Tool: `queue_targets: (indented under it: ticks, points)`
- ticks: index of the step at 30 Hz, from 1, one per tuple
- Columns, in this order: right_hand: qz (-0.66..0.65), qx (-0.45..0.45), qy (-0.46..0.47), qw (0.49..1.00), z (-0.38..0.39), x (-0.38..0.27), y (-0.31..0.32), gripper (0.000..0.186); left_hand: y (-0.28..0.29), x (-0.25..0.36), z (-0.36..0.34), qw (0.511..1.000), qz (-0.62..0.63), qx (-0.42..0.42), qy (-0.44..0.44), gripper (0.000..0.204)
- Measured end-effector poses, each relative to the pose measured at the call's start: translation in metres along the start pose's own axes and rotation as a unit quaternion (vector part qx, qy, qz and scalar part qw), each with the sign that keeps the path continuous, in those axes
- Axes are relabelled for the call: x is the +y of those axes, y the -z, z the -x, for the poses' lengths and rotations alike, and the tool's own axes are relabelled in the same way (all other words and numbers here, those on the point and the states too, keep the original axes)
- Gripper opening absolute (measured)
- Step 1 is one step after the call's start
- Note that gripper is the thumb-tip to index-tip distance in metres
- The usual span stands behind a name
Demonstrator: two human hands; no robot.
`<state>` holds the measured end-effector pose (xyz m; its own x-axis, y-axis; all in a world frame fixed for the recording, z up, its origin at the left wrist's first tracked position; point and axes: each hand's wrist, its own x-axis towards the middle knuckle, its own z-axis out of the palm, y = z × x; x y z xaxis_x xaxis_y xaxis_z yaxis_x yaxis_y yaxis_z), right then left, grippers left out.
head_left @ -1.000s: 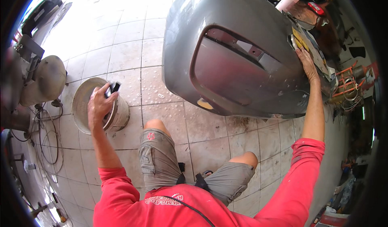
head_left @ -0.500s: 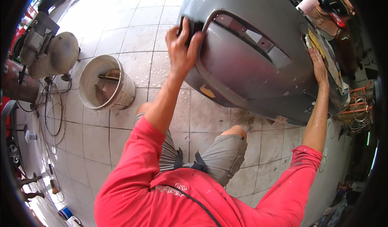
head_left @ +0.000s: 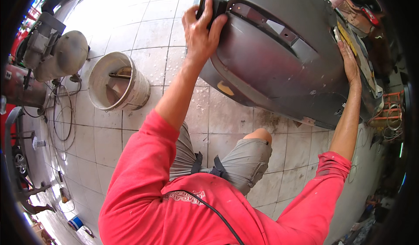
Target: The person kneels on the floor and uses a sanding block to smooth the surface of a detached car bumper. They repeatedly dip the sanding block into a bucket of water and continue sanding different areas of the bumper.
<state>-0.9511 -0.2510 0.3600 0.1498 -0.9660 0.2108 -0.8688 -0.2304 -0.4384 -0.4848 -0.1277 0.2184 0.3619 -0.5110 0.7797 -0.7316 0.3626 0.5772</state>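
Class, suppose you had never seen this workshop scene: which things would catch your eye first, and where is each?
The big grey car bumper fills the upper right, standing above the wet tiled floor. The left hand presses a dark pad against its upper left edge, while the right hand lies flat on its right end. A white bucket stands on the tiles at left.

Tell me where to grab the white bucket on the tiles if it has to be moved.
Take the white bucket by its open rim, coming from above on the side nearest the person. It stands upright on the tiled floor, mouth up; I see no handle. Something lies inside, so avoid reaching in deep.
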Motion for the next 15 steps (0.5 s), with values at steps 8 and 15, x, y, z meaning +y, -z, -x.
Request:
queue_targets:
  ticks: [8,15]
  points:
    - [0.049,0.021,-0.021,0.998,-0.007,0.006,0.007,0.121,0.008,-0.015,0.056,1.000,-0.012,-0.002,-0.009,0.059]
    - [0.058,0.020,-0.016,0.998,-0.013,0.018,-0.003,0.123,0.027,-0.031,0.100,0.996,-0.050,-0.045,-0.051,0.061]
